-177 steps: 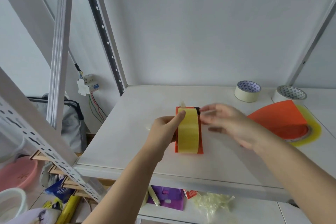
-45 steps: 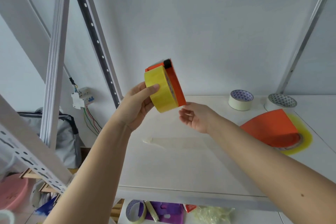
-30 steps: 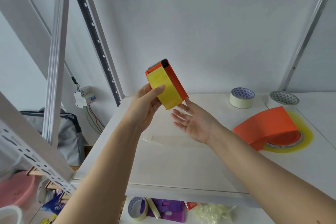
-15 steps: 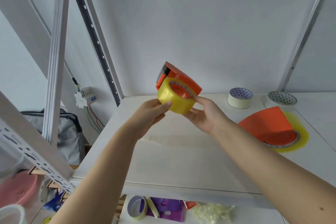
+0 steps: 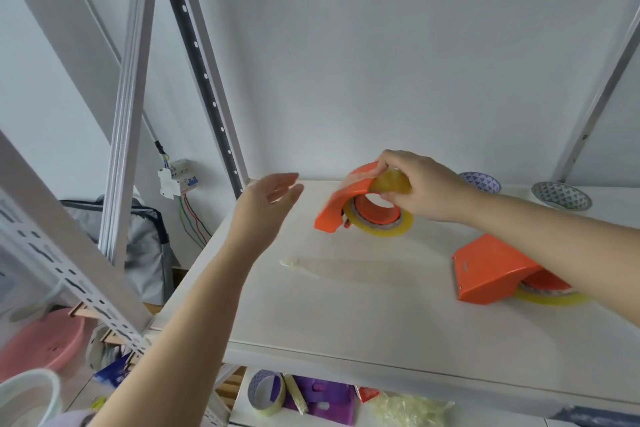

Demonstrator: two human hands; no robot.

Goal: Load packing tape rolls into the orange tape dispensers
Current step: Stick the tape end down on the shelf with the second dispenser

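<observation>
My right hand grips an orange tape dispenser by its upper edge, just above the white shelf at the back centre. A yellow tape roll sits on the dispenser's orange hub. My left hand hovers to the left of it, fingers spread, holding nothing. A second orange dispenser with a yellow roll lies flat on the shelf at the right, partly hidden under my right forearm.
Two pale tape rolls with patterned cores stand at the back right. A clear strip of tape lies on the shelf's middle. Metal rack uprights stand to the left. Clutter sits on the lower shelf.
My left hand has let go of the loaded dispenser and drawn away to the left. My right hand has lowered the dispenser toward the back of the shelf.
</observation>
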